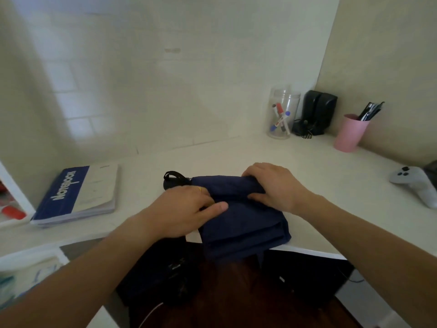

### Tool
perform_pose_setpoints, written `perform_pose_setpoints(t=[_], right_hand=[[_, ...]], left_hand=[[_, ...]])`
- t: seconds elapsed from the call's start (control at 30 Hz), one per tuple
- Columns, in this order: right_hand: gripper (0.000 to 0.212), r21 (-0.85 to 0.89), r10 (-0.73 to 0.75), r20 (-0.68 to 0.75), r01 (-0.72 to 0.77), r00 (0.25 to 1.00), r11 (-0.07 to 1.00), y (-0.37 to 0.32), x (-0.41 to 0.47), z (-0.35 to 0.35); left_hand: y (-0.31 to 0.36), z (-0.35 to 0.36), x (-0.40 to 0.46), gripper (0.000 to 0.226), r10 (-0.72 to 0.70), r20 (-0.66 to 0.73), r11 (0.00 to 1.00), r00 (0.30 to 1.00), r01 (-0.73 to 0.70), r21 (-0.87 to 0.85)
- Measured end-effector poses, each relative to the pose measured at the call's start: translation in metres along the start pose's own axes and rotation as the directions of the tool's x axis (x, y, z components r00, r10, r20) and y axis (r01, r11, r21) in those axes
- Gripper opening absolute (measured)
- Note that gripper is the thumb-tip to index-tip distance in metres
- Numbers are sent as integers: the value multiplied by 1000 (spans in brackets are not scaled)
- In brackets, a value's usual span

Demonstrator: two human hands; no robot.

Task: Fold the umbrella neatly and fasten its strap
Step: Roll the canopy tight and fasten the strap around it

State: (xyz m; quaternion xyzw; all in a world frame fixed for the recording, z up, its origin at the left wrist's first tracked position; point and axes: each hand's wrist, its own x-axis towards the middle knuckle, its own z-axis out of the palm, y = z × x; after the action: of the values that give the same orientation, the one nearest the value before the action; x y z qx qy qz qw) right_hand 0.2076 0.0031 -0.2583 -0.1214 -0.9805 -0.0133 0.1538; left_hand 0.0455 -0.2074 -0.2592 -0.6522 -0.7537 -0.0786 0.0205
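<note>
A collapsed navy-blue umbrella (246,223) lies across the near edge of the white desk (307,162), its loose fabric spread flat and hanging a little over the edge. Its black handle with a wrist loop (172,179) points to the far left. My left hand (186,209) grips the umbrella near the handle end, thumb pressed on the fabric. My right hand (274,185) clasps the rolled upper part of the fabric, fingers curled over it. The fastening strap is not visible.
A blue and white notebook (78,195) lies at the left. At the back right stand a clear jar of markers (282,113), black speakers (319,112) and a pink cup of pens (350,132). A white game controller (416,183) rests at the far right.
</note>
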Motion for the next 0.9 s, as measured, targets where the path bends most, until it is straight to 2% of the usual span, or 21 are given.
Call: perform_pose_setpoints(t=[0.07, 0.1, 0.13, 0.17, 0.2, 0.27, 0.3, 0.33, 0.4, 0.47, 0.57, 0.63, 0.77, 0.83, 0.9], right_hand=[[37, 5, -59, -83, 60, 995, 998, -1, -8, 6], [35, -1, -91, -121, 91, 988, 996, 0, -12, 8], [32, -16, -121, -159, 120, 980, 993, 0, -16, 10], [29, -36, -149, -200, 145, 968, 989, -1, -19, 12], [26, -59, -173, -240, 163, 955, 985, -2, -22, 14], [20, -84, -199, -292, 182, 935, 980, -2, -26, 17], [20, -82, -200, -295, 184, 934, 980, -1, -26, 17], [20, -73, -198, -283, 184, 938, 980, 0, -27, 17], [25, -34, -187, -224, 184, 956, 982, 4, -27, 12], [31, 91, -154, -106, 163, 982, 982, 9, -25, 3], [29, 391, -38, 143, -21, 989, 920, 18, -19, -19], [27, 431, -24, 233, -82, 972, 899, 27, -16, -27], [29, 384, -19, 223, -70, 975, 921, 33, -20, -24], [29, 361, -21, 181, -47, 983, 932, 33, -25, -19], [30, 342, -28, 124, -16, 992, 940, 34, -30, -14]], left_hand=[[-1, -6, 12, 65, -42, -100, 993, 994, 52, 106], [0, -7, 17, 56, -40, -214, 985, 976, 74, 155], [1, -6, 22, 45, -11, -337, 985, 941, 68, 159], [2, -5, 27, 36, 17, -399, 990, 917, 40, 134], [3, -5, 32, 40, 22, -373, 994, 928, 21, 111], [0, -5, 39, 61, 10, -133, 996, 991, 1, 84], [-1, -3, 41, 64, 8, -35, 994, 999, -4, 106], [-3, -1, 40, 64, 21, 7, 991, 1000, -22, 135], [-4, 4, 37, 59, 59, -44, 982, 997, -50, 180], [1, 9, 33, 54, 94, -139, 977, 986, -65, 205], [7, 21, 36, 51, 180, -244, 950, 953, -103, 296], [6, 29, 40, 52, 222, -294, 926, 929, -106, 363], [1, 36, 43, 54, 312, -322, 900, 894, -170, 401], [-1, 26, 39, 54, 313, -281, 932, 907, -236, 275], [-3, 16, 34, 54, 198, -197, 980, 960, -192, 47]])
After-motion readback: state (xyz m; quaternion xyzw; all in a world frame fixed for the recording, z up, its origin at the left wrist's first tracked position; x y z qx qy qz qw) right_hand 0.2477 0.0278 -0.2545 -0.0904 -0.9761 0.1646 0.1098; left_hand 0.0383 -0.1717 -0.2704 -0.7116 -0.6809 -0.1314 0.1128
